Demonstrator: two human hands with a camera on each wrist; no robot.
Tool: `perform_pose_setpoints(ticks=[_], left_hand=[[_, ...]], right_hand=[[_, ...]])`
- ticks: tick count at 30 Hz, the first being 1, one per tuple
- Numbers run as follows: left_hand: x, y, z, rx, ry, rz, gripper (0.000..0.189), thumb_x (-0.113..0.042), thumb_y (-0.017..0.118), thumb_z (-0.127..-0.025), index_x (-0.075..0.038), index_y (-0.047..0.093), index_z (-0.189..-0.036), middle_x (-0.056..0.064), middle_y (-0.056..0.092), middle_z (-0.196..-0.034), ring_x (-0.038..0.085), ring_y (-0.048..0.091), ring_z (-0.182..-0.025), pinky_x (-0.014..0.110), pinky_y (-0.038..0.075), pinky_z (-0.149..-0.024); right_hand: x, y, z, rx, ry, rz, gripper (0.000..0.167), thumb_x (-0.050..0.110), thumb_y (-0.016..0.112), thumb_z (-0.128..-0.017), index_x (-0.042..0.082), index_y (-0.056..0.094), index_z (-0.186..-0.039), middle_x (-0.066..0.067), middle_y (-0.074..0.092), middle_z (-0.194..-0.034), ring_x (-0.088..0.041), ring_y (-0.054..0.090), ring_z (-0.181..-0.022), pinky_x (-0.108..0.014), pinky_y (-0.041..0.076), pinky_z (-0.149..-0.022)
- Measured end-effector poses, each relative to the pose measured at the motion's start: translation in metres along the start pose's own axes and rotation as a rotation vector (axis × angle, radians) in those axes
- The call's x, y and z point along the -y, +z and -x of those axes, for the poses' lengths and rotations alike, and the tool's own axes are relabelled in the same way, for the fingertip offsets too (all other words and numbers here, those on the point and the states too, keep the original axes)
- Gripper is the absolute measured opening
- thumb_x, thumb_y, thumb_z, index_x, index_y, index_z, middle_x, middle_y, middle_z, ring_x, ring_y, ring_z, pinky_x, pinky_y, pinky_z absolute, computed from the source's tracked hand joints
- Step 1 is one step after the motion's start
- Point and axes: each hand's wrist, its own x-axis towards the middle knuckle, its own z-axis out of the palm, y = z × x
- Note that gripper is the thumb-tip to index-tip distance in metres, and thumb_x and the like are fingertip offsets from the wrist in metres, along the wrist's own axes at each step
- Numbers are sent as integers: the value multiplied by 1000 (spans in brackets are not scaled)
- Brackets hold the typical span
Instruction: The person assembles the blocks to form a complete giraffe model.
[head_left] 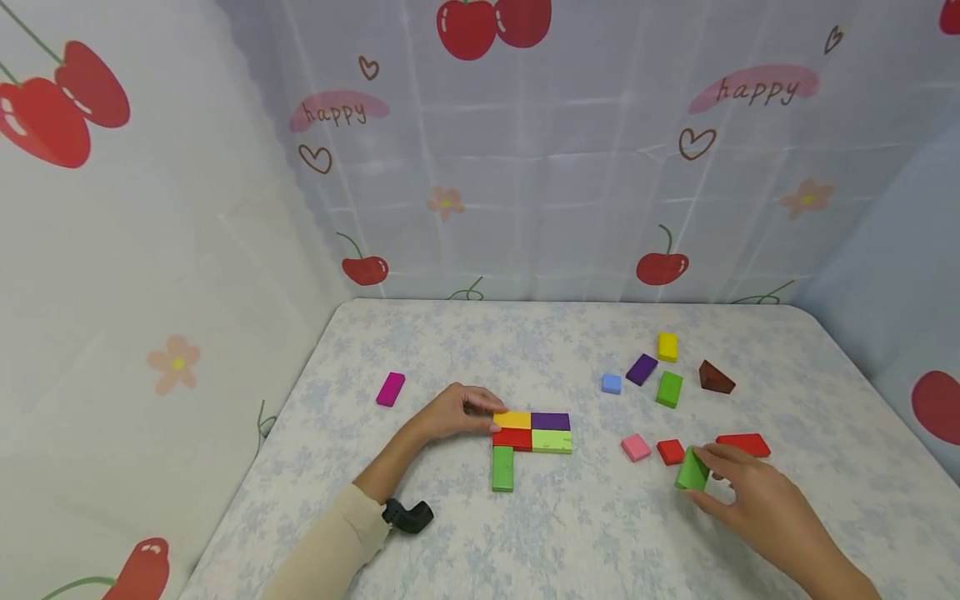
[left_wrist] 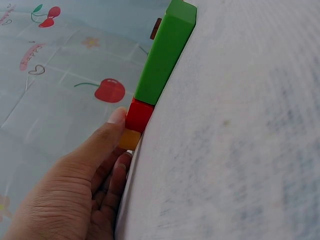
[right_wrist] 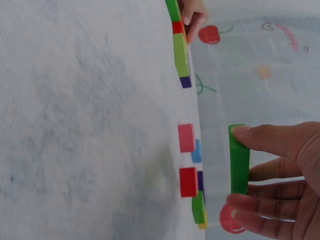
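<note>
My left hand (head_left: 459, 410) is at the left end of a group of flat blocks, thumb and fingertips about the corner of the orange-yellow block (head_left: 513, 421). Beside that one lie a purple block (head_left: 551, 422), a red block (head_left: 512, 440) and a light green block (head_left: 552, 442), edge to edge. A longer green block (head_left: 503, 469) extends toward me from the red one. In the right wrist view, my right hand (right_wrist: 285, 175) pinches another green block (right_wrist: 240, 165) between thumb and fingers, raised over the table.
Loose blocks lie to the right: pink (head_left: 635, 447), small red (head_left: 671, 452), long red (head_left: 743, 445), blue (head_left: 611, 383), purple (head_left: 642, 369), green (head_left: 669, 389), yellow (head_left: 667, 347) and a brown wedge (head_left: 716, 377). A magenta block (head_left: 391, 389) sits far left. Printed curtains (head_left: 517, 183) hang behind.
</note>
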Motion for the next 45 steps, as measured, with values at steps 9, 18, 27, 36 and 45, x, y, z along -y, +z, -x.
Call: perform_pose_setpoints(ticks=[9,18,27,36,45], left_hand=[[2,1,0,-8,4,5,33,-16,84,-85,-15,79,-117,-3,74,-115,15,64,-110,32,53,-90],[4,2,1,-4,1,7,34,-12,83,-86,-8,77,-120,6,73,-120,22,64,-114,33,52,-92],[2,2,1,-9,8,2,33,-18,84,-86,-16,78,-118,-4,74,-115,13,64,-110,30,52,-91],[-3,0,1,-7,-9,-5,32,-15,83,-86,-14,78,-118,-8,73,-114,10,64,-111,31,53,-92],[-1,1,0,-12,-2,-4,32,-19,85,-85,-17,79,-117,-5,74,-114,13,64,-109,31,52,-89]], right_hand=[[36,14,-10,34,-154,15,64,34,90,-75,0,71,-126,-18,68,-124,-38,67,-109,-47,59,-79],[67,28,-27,137,-335,34,61,37,89,-77,5,73,-126,-8,68,-123,-27,66,-111,-41,58,-84],[82,47,-38,236,-438,52,61,36,89,-77,3,72,-126,-11,68,-122,-28,66,-110,-42,58,-84],[79,45,-38,204,-399,85,62,38,90,-75,11,72,-128,-7,64,-119,-12,63,-86,-28,57,-69],[68,42,-36,239,-444,22,47,31,87,-80,12,76,-122,5,68,-102,-6,60,-84,-26,55,-70]])
